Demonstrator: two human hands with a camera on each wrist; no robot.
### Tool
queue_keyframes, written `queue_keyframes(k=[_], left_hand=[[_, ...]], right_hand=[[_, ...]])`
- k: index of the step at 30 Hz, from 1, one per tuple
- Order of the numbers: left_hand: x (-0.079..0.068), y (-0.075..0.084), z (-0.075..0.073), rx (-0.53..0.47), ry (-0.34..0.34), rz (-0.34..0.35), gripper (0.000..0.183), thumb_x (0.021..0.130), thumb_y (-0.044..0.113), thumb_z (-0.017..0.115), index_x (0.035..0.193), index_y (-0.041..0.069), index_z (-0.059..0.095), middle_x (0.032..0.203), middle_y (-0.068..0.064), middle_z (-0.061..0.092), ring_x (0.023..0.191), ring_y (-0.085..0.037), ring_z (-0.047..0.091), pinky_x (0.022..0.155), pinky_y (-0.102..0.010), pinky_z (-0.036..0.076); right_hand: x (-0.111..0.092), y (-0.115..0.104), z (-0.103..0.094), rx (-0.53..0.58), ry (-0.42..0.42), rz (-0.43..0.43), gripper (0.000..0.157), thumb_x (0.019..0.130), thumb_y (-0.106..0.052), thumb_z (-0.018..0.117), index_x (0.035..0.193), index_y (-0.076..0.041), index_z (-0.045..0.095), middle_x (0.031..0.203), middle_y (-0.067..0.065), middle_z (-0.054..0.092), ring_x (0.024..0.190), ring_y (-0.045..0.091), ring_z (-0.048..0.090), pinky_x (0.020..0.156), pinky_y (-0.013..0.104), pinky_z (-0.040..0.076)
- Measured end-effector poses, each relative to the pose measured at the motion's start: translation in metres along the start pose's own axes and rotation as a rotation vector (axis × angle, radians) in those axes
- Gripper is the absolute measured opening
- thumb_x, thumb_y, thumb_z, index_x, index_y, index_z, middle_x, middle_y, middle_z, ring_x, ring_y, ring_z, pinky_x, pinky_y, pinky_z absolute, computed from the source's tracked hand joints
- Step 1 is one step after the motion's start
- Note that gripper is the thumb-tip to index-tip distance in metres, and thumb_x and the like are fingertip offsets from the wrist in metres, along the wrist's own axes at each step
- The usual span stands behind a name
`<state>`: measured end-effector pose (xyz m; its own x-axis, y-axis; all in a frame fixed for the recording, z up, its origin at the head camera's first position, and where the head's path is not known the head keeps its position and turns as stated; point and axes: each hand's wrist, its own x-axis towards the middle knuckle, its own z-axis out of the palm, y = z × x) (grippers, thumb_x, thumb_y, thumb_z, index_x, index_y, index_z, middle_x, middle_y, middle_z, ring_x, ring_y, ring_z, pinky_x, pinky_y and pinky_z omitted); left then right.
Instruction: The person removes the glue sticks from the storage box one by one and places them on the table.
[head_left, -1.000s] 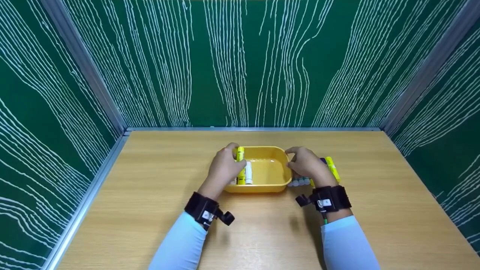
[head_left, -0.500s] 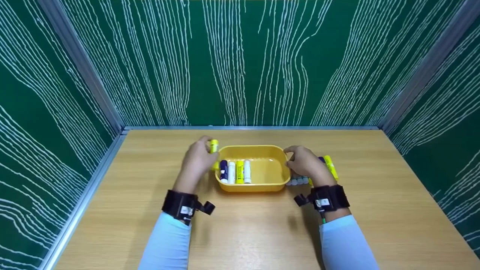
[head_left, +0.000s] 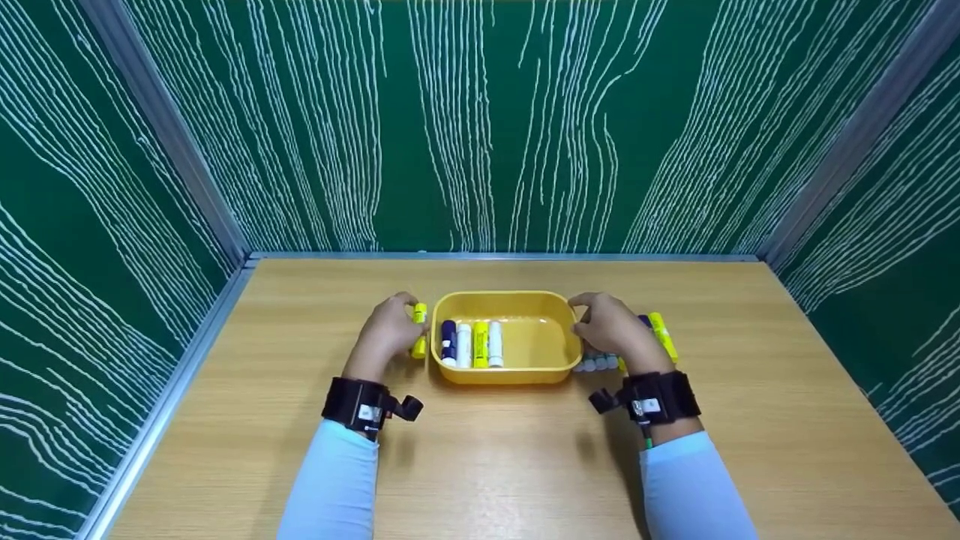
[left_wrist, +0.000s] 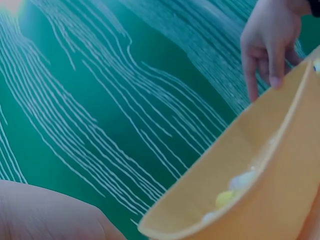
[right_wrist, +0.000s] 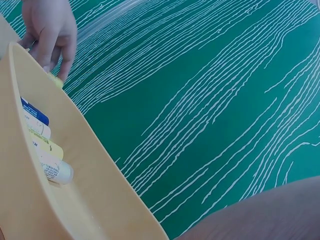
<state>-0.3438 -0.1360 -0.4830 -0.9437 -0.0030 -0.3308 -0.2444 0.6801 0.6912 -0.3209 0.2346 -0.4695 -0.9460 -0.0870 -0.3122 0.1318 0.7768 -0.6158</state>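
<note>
My left hand (head_left: 390,330) pinches a yellow glue stick (head_left: 419,346) just left of the yellow plastic basket (head_left: 510,375), low over the table. Inside the basket, several glue sticks lie side by side at the left: a dark purple one (head_left: 448,341), white ones at either side of a yellow one (head_left: 481,345). My right hand (head_left: 611,326) touches the basket's right end with thumb and index finger spread along the rim. In the right wrist view, the left hand (right_wrist: 50,35) is beyond the far end of the basket, with a bit of the held stick (right_wrist: 56,80) showing.
Right of the basket, partly hidden under my right hand, lie more sticks: grey ends (head_left: 600,363) in a row and a yellow stick (head_left: 664,336). Green walls (head_left: 480,127) with white wavy lines enclose the wooden table (head_left: 495,465) at the back and sides.
My left hand has moved left out of the basket with the yellow glue stick and then lowered it beside the basket. The right hand has stayed at the basket's right end.
</note>
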Motion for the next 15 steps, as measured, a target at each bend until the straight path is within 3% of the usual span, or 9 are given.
queue_keyframes(k=[6,15], left_hand=[[0.007,-0.009,0.006,-0.01,-0.067,-0.012,0.051,0.112,0.019,0.071,0.16,0.014,0.056,0.138,-0.018,0.066,0.069,-0.02,0.064,0.061,-0.03,0.06],[0.009,-0.014,0.013,0.022,-0.06,0.032,0.051,0.107,0.009,0.066,0.158,0.009,0.058,0.134,-0.018,0.068,0.074,-0.021,0.065,0.06,-0.029,0.058]], right_hand=[[0.0,0.0,0.0,0.0,-0.002,0.003,0.06,0.112,-0.009,0.067,0.169,-0.003,0.049,0.119,0.021,0.075,0.097,0.032,0.075,0.089,0.044,0.069],[0.0,0.003,0.001,0.001,0.009,-0.032,0.061,0.111,-0.008,0.068,0.169,-0.001,0.048,0.112,0.02,0.075,0.088,0.031,0.075,0.082,0.043,0.069]])
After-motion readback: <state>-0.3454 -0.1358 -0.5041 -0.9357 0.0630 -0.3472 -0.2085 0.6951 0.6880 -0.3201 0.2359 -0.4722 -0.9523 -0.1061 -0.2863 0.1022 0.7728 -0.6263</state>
